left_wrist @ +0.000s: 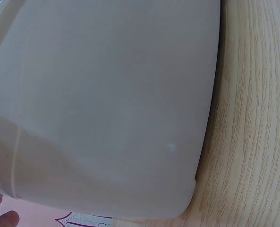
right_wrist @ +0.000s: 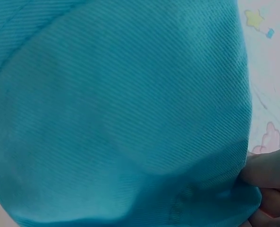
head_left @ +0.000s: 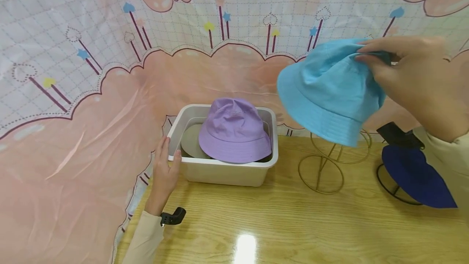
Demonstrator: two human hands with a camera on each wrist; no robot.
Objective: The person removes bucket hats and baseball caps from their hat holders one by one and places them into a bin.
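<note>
My right hand [head_left: 417,80] pinches the crown of a light blue bucket hat [head_left: 326,89], which hangs in the air above a gold wire stand [head_left: 320,174]. In the right wrist view the blue fabric [right_wrist: 116,109] fills most of the frame, with the fingers [right_wrist: 267,172] at its lower right edge. My left hand [head_left: 165,174] rests with extended fingers on the left rim of a white bin [head_left: 223,174]. A purple bucket hat [head_left: 236,133] lies in the bin, over a beige one [head_left: 194,139]. The left wrist view shows the bin's side [left_wrist: 106,104] close up.
Right of the gold stand, a dark blue hat [head_left: 414,174] sits tilted on a black wire stand [head_left: 397,192], partly behind my right sleeve. A patterned pink and white cloth [head_left: 102,133] hangs behind and left of the wooden table [head_left: 293,227].
</note>
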